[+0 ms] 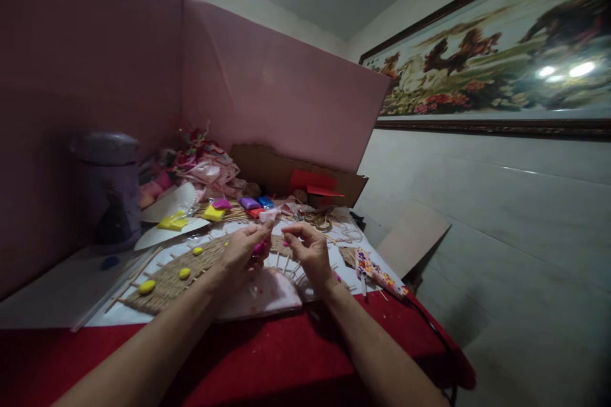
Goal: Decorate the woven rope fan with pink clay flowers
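My left hand (245, 251) is closed around a lump of bright pink modelling clay (258, 248), part of which shows between the fingers. Just to its right, my right hand (312, 254) pinches a small pink bit of clay (285, 243) between thumb and fingertips. Both hands hover over a fan-shaped woven twine piece (169, 270) with thin sticks jutting from its edges. Yellow clay balls (147, 287) sit on the weave. A pale cloth with pink spots (267, 296) lies at the near side, partly beneath my hands.
Clay packets in yellow (216, 212), purple (249, 203) and blue (265, 201) lie at the back. A lilac container (112, 197) stands left. On the right are a floral-patterned glue gun (379, 275) with a cord and loose twine. Pink panels (281, 89) enclose the back.
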The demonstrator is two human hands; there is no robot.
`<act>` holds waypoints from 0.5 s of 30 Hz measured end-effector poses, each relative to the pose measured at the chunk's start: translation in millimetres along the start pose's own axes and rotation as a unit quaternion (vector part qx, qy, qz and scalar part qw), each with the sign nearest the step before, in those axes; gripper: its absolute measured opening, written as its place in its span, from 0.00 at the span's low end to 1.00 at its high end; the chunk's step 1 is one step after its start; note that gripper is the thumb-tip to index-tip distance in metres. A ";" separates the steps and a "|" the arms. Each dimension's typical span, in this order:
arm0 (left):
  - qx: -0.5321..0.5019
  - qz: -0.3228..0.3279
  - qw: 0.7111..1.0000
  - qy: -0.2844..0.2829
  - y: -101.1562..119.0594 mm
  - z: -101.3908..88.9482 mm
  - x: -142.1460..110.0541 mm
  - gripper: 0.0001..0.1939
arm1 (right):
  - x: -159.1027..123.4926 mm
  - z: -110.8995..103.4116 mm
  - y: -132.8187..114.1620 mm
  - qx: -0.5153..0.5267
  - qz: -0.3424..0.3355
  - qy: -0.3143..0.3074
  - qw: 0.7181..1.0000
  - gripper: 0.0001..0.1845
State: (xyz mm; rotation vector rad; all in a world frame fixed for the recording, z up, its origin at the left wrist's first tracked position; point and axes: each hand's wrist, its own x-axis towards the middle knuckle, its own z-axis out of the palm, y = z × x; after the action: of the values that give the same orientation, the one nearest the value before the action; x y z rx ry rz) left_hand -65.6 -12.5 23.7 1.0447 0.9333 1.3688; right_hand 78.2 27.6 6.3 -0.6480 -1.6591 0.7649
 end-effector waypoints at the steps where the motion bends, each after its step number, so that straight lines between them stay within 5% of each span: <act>1: 0.005 -0.006 1.000 -0.001 -0.1 -0.1 0.1 0.21 | 0.0 0.0 -0.6 -0.005 -0.004 -0.003 1.000 0.09; 15: -0.044 -0.012 0.999 -0.026 -4.9 0.5 -0.6 0.21 | -4.2 2.1 -12.2 -0.041 -0.047 -0.062 0.996 0.09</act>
State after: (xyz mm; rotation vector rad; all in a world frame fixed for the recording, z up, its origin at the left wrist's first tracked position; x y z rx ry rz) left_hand -63.7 -12.9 19.1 0.9955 0.8372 1.3447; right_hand 76.7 16.3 12.9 -0.5845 -1.8289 0.6826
